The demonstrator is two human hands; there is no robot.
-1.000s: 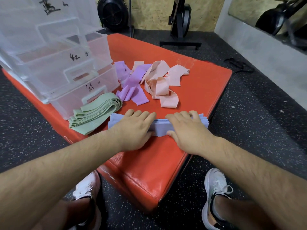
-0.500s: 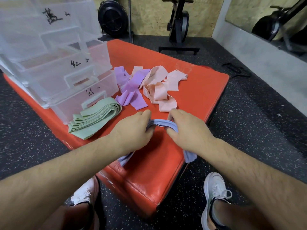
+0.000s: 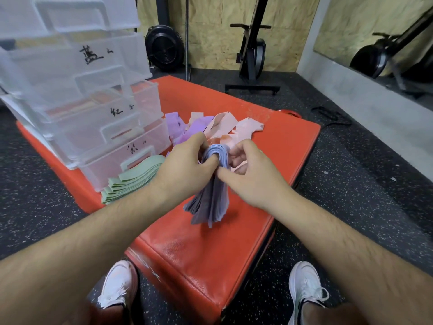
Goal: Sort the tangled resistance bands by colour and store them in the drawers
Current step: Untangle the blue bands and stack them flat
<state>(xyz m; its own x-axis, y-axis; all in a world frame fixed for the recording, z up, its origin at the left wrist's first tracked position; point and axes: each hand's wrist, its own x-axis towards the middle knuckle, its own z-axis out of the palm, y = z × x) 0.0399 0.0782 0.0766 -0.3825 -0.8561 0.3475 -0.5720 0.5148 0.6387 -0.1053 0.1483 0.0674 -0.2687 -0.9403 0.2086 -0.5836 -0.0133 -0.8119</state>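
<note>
1. The left hand (image 3: 185,165) grips the blue bands (image 3: 210,202). Its fingers are curled round the folded top of the bundle and its thumb presses on the fold.
2. The blue bands are above the red box (image 3: 199,254), in front of the person. The fold is up between the two hands and the loose ends hang down toward the box.
3. The right hand (image 3: 253,177) is just beside the bundle. Its fingers are half curled at the fold and its thumb points to the bands. I cannot tell if it really holds them.
4. The green bands (image 3: 133,177) lie folded on the box, touching the lowest of the drawers (image 3: 93,102).
5. The purple bands (image 3: 179,127) and pink bands (image 3: 243,129) lie mixed behind the hands.
</note>
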